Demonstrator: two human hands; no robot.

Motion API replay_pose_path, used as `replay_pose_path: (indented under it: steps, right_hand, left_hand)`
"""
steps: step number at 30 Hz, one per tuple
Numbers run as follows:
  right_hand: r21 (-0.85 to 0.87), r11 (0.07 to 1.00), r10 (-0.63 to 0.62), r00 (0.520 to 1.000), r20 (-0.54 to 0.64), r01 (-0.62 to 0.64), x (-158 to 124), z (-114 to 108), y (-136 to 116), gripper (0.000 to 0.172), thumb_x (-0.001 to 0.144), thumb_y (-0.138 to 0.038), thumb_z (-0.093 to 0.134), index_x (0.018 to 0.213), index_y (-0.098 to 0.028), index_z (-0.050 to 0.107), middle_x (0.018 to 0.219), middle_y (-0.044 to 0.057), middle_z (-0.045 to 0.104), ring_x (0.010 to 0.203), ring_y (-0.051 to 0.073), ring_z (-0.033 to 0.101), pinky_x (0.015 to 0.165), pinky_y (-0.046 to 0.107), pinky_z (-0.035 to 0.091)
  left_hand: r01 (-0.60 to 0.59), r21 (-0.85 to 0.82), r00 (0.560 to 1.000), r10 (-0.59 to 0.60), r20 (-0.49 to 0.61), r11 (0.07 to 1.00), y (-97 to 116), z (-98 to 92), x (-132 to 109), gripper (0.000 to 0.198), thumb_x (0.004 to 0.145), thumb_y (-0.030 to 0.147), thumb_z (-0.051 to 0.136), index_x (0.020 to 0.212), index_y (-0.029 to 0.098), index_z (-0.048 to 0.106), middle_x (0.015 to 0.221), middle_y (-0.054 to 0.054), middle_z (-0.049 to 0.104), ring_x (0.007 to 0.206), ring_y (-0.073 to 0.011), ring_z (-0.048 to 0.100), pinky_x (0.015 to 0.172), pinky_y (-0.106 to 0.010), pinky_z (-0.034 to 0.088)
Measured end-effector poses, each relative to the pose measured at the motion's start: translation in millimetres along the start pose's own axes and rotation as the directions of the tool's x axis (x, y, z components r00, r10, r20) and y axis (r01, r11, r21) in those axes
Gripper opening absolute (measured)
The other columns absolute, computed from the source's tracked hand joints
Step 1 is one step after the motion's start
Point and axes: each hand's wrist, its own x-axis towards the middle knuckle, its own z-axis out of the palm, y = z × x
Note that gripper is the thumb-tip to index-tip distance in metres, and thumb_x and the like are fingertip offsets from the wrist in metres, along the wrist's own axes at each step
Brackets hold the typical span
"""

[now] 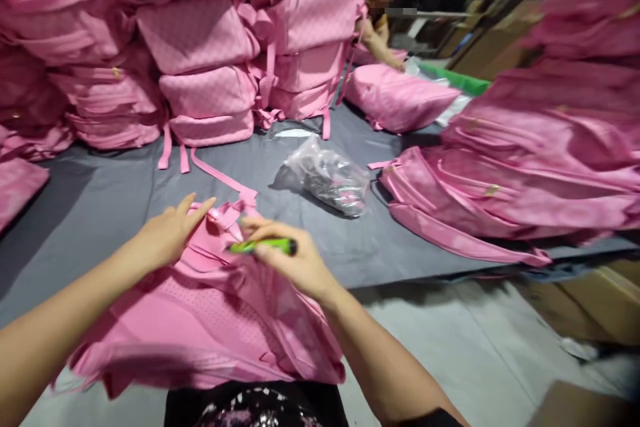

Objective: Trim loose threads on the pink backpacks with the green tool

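Observation:
A pink backpack [200, 320] lies across the table edge in front of me, its dotted padded side facing up and its straps stretching away. My left hand [173, 230] rests on the bag's far end, fingers stretched out and apart beside the strap webbing [227, 217]. Closed in my right hand [295, 263] is a slim bright green tool [265, 247] with a black end. It points left over the same webbing, and blur hides its exact kind. Whether its tip touches the bag I cannot tell.
Pink backpacks [210, 97] stand in tall stacks along the back and left, with another pile [500, 180] at right. A clear plastic bag [330, 177] with dark contents lies mid-table on the grey cover [400, 250]. Behind, a co-worker's arm [380, 47] reaches toward a pink bag [400, 97].

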Motion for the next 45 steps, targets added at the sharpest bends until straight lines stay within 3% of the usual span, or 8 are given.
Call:
replay_pose_path:
  steps: [4, 8, 15, 24, 27, 35, 40, 45]
  right_hand:
    - [-0.444, 0.878, -0.111, 0.824, -0.555, -0.180, -3, -105, 34, 0.022, 0.089, -0.020, 0.046, 0.106, -0.018, 0.060, 0.099, 0.009, 0.076, 0.094, 0.021, 0.073, 0.088, 0.039, 0.058]
    - [-0.715, 0.550, -0.036, 0.843, -0.537, -0.432, 21, -159, 90, 0.042, 0.079, -0.011, 0.050, 0.117, -0.015, 0.066, 0.110, 0.014, 0.074, 0.103, 0.027, 0.069, 0.097, 0.044, 0.053]
    - [-0.745, 0.314, 0.051, 0.794, -0.605, -0.588, 66, -163, 143, 0.060, 0.083, -0.005, 0.050, 0.142, -0.014, 0.055, 0.157, 0.031, 0.033, 0.142, 0.052, 0.031, 0.099, 0.078, 0.031]
    - [-0.956, 0.264, 0.099, 0.989, -0.108, -0.130, -64, -204, 148, 0.057, 0.079, -0.002, 0.048, 0.127, -0.024, 0.069, 0.159, 0.009, 0.042, 0.150, 0.029, 0.032, 0.116, 0.048, 0.038]
    - [-0.945, 0.187, 0.032, 0.963, -0.266, -0.267, -82, -205, 143, 0.061, 0.082, -0.007, 0.044, 0.141, -0.017, 0.057, 0.152, 0.017, 0.049, 0.136, 0.030, 0.050, 0.106, 0.044, 0.046]
    - [-0.909, 0.070, 0.174, 0.902, -0.394, -0.411, 44, -211, 135, 0.053, 0.094, -0.016, 0.043, 0.145, -0.027, 0.053, 0.130, 0.014, 0.067, 0.109, 0.027, 0.064, 0.100, 0.047, 0.042]
    - [-0.871, 0.096, -0.037, 0.872, -0.487, -0.482, 86, -215, 99, 0.048, 0.092, -0.012, 0.042, 0.137, -0.009, 0.056, 0.117, 0.021, 0.068, 0.109, 0.030, 0.063, 0.096, 0.044, 0.044]
    - [-0.977, 0.212, -0.504, 0.856, -0.110, 0.000, 0, -166, 73, 0.028, 0.094, -0.016, 0.049, 0.117, -0.019, 0.066, 0.104, 0.011, 0.071, 0.098, 0.022, 0.065, 0.090, 0.033, 0.048]
  left_hand:
    - [0.057, -0.004, 0.998, -0.057, 0.029, 0.998, 5, 3.5, 6, 0.084, 0.085, 0.002, 0.037, 0.163, 0.029, 0.016, 0.165, -0.021, 0.024, 0.115, -0.0365, 0.064, 0.080, -0.045, 0.059]
    - [0.104, -0.007, 0.992, -0.103, 0.077, 0.995, 11, 3.0, 9, 0.087, 0.084, -0.001, 0.037, 0.162, 0.029, 0.014, 0.166, -0.020, 0.021, 0.118, -0.0363, 0.061, 0.085, -0.045, 0.058]
    - [0.125, -0.005, 0.992, -0.125, 0.035, 0.992, 9, 8.8, 5, 0.083, 0.088, 0.000, 0.033, 0.162, 0.032, 0.014, 0.166, -0.017, 0.022, 0.123, -0.0354, 0.058, 0.083, -0.044, 0.060]
    - [0.099, -0.019, 0.994, -0.100, -0.050, 0.995, 0, 24.5, 2, 0.083, 0.088, 0.002, 0.032, 0.162, 0.034, 0.013, 0.164, -0.016, 0.026, 0.120, -0.0350, 0.059, 0.082, -0.045, 0.060]
    - [0.093, -0.011, 0.994, -0.093, -0.062, 0.996, 0, 25.1, 1, 0.082, 0.088, 0.002, 0.030, 0.162, 0.034, 0.012, 0.165, -0.016, 0.025, 0.120, -0.0349, 0.059, 0.081, -0.045, 0.060]
    - [0.099, 0.028, 0.994, -0.098, -0.047, 0.995, 3, 20.1, 4, 0.093, 0.079, -0.004, 0.033, 0.162, 0.033, 0.013, 0.164, -0.018, 0.027, 0.121, -0.0370, 0.059, 0.076, -0.043, 0.060]
    - [0.128, -0.003, 0.991, -0.128, -0.042, 0.992, 9, 12.1, -6, 0.090, 0.082, -0.003, 0.031, 0.162, 0.034, 0.012, 0.166, -0.015, 0.023, 0.125, -0.0364, 0.057, 0.078, -0.043, 0.061]
    - [0.124, 0.013, 0.992, -0.124, -0.026, 0.992, 11, 8.5, -1, 0.090, 0.082, -0.002, 0.035, 0.162, 0.032, 0.011, 0.166, -0.017, 0.022, 0.123, -0.0379, 0.057, 0.079, -0.045, 0.060]
